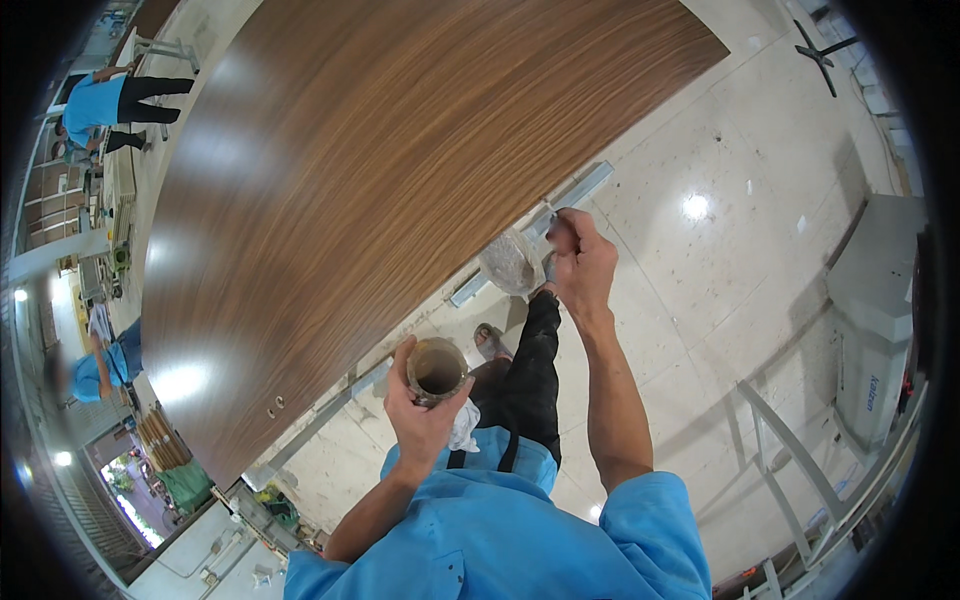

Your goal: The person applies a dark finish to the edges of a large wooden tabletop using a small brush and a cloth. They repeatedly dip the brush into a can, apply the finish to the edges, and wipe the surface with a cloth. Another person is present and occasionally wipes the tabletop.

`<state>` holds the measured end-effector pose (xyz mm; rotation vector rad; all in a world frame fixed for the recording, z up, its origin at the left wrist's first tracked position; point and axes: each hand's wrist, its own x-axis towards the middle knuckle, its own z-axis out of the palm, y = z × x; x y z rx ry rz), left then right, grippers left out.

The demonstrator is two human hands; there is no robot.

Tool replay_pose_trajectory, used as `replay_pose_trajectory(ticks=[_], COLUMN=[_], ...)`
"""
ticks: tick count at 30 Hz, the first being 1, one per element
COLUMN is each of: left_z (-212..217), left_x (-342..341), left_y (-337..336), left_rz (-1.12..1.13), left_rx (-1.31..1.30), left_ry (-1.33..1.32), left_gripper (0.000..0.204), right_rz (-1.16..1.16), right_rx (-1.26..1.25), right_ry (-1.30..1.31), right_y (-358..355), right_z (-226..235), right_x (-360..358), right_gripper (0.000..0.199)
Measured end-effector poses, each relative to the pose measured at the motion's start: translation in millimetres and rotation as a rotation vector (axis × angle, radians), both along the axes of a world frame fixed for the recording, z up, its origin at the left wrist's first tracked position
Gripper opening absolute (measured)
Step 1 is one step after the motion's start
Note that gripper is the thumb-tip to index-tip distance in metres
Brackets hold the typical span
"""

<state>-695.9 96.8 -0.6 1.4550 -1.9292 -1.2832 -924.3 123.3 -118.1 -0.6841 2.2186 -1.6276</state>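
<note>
My left hand is wrapped round a round, open-topped cup with a stained rim and a brownish inside. A crumpled white cloth shows beside that hand, against my blue shirt. My right hand is raised at the near edge of a large brown wood-grain panel. Its fingers are pinched together, with a thin pale tip showing past them; what it belongs to is too small to tell. Two small round holes or fittings show near the panel's lower left corner.
A cloudy, clear plastic-like bundle sits under the panel's edge, next to a metal bar. Grey equipment and a metal frame stand at the right. Two people in blue tops are at the far left.
</note>
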Motion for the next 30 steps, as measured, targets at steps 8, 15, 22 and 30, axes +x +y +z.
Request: replay_pose_trajectory(ticks=[8, 15, 22, 30], left_z=[-1.7, -1.7, -2.8, -5.9], left_x=[-0.7, -0.5, 0.4, 5.6], left_y=[-3.1, -0.5, 3.9, 7.7], left_rz=[-0.017, -0.002, -0.007, -0.007], left_rx=[-0.006, -0.011, 0.012, 0.026], left_ry=[-0.029, -0.032, -0.025, -0.019], left_gripper=[0.076, 0.077, 0.078, 0.077], right_rz=[0.112, -0.072, 0.067, 0.056], right_rx=[0.03, 0.03, 0.047, 0.039], right_ry=[0.083, -0.051, 0.081, 0.056], right_y=[5.0, 2.6, 4.4, 0.9], right_z=[7.5, 9.1, 11.7, 11.9], right_x=[16.9, 0.3, 7.9, 6.3], right_gripper=[0.011, 0.012, 0.016, 0.011])
